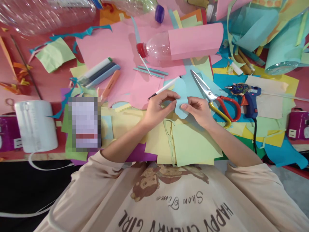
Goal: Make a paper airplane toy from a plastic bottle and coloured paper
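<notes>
A light-blue paper cutout (181, 88) with rounded lobes is held between my two hands, above the yellow-green paper sheets (193, 141). My left hand (162, 108) pinches its left edge near the middle. On its right side, my right hand (198, 109) grips it with the thumb lying on top. A white marker (166, 87) with a black tip lies just behind my left hand. Scissors (212, 96) with one red and one yellow handle lie slightly spread to the right of my right hand.
Behind my hands lies a plastic bottle (158, 47) wrapped in pink paper. A blue glue gun (251, 101) with a black cord lies at the right. Several markers (98, 74), a phone (85, 122) and a white device (36, 125) are on the left among paper scraps.
</notes>
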`<act>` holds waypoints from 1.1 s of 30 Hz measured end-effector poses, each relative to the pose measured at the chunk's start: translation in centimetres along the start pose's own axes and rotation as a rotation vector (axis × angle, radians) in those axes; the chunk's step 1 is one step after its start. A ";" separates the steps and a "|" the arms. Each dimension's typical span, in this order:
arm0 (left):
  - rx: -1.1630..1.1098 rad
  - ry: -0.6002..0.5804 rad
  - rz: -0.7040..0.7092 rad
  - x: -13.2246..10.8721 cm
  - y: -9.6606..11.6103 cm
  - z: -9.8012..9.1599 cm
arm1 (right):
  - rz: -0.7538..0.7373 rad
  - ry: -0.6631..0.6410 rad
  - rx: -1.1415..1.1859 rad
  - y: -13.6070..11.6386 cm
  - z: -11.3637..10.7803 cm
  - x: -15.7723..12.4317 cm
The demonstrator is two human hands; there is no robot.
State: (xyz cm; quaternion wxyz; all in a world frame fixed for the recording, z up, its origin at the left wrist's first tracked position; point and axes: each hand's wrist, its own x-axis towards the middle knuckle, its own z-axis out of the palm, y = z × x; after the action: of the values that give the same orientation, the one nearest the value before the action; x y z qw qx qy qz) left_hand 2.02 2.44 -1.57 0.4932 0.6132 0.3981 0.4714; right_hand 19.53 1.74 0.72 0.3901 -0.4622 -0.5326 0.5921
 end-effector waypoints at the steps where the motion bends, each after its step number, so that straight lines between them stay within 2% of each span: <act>1: -0.001 0.018 -0.003 0.1 0.0 0.1 | -0.012 -0.008 0.002 0.1 0.0 0.0; 4: -0.026 0.065 -0.019 0.2 0.0 0.2 | -0.053 -0.018 0.043 0.5 -0.1 0.0; 9: -0.062 0.080 -0.044 0.1 -0.1 0.2 | -0.078 0.060 0.166 0.8 -0.2 0.0; 15: 0.024 0.023 -0.015 0.0 0.2 0.2 | -0.098 0.049 0.158 1.1 0.1 0.0; 18: -0.015 0.026 0.005 0.0 0.1 0.3 | -0.102 0.053 0.126 1.3 0.1 -0.1; 22: -0.026 -0.033 -0.056 0.2 0.2 0.4 | -0.110 0.074 0.104 1.3 0.1 -0.3; 28: 0.182 -0.135 -0.128 0.5 1.0 0.2 | -0.111 0.118 0.080 1.0 0.4 -0.1; 33: 0.176 -0.163 -0.152 0.5 1.1 0.2 | -0.031 0.114 0.179 0.7 0.2 0.2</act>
State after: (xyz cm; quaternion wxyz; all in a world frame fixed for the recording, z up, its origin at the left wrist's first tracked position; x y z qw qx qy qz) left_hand 2.41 2.68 -0.36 0.5026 0.6582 0.4420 0.3447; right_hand 19.30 1.77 -0.01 0.4686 -0.4501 -0.4614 0.6041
